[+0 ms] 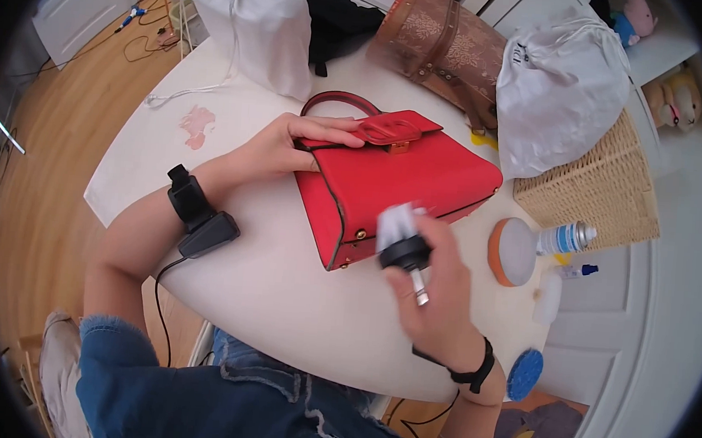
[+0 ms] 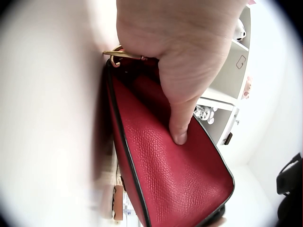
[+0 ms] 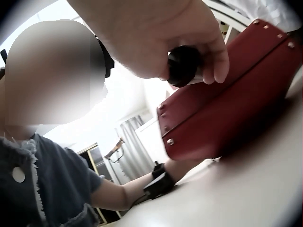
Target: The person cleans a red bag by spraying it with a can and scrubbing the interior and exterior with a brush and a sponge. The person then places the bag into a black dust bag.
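A red handbag [image 1: 403, 170] lies with its front and flap facing up on the white table [image 1: 279, 312]. My left hand [image 1: 291, 142] grips its top corner, fingers over the flap and thumb [image 2: 180, 127] against the side panel. In my right hand [image 1: 444, 286] is a small brush-like tool [image 1: 402, 243] with a blurred white head, black round collar and shiny metal end. The tool's head overlaps the bag's lower edge in the head view. The bag's base [image 3: 227, 99], dotted with metal studs, shows in the right wrist view.
White drawstring bags [image 1: 250, 29] [image 1: 559, 95] and a brown patterned bag [image 1: 444, 46] stand at the back. On the right are a woven basket [image 1: 593, 195], a round orange-edged pad [image 1: 514, 252], a spray can [image 1: 565, 238] and a blue disc [image 1: 526, 374].
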Demonstrator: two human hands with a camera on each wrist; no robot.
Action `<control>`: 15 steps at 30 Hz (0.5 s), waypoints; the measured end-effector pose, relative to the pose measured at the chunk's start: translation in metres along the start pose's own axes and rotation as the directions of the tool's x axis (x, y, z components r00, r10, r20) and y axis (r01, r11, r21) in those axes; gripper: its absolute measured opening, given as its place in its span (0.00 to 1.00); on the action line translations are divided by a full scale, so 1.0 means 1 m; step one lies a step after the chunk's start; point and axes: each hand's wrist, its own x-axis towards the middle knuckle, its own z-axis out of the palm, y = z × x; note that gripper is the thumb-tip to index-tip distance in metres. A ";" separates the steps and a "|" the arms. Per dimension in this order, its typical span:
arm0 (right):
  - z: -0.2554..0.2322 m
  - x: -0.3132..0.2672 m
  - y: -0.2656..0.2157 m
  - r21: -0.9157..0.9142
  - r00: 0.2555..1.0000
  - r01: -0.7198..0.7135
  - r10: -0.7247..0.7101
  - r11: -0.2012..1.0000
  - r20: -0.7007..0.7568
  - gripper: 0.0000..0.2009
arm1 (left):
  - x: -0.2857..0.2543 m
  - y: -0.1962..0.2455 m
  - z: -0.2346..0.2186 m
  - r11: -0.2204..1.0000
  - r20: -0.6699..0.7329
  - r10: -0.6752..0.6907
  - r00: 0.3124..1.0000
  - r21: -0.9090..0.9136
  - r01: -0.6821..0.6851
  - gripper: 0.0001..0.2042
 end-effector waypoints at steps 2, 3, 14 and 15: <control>0.010 0.003 -0.018 0.055 0.992 0.075 -0.080 0.996 0.096 0.30 | -0.001 0.001 0.000 1.000 0.004 0.004 1.000 0.007 -0.004 0.29; 0.010 0.002 -0.021 0.057 0.993 0.074 -0.079 0.996 0.092 0.30 | -0.001 0.002 -0.001 1.000 0.005 0.012 1.000 0.010 -0.012 0.28; -0.037 0.020 0.013 0.087 0.929 -0.351 0.359 0.932 -0.094 0.15 | 0.000 0.002 0.002 0.999 0.014 0.027 1.000 0.023 -0.027 0.26; -0.033 0.019 0.009 0.085 0.945 -0.317 0.321 0.945 -0.052 0.16 | 0.000 0.002 0.003 0.998 0.021 0.052 0.998 0.042 -0.053 0.26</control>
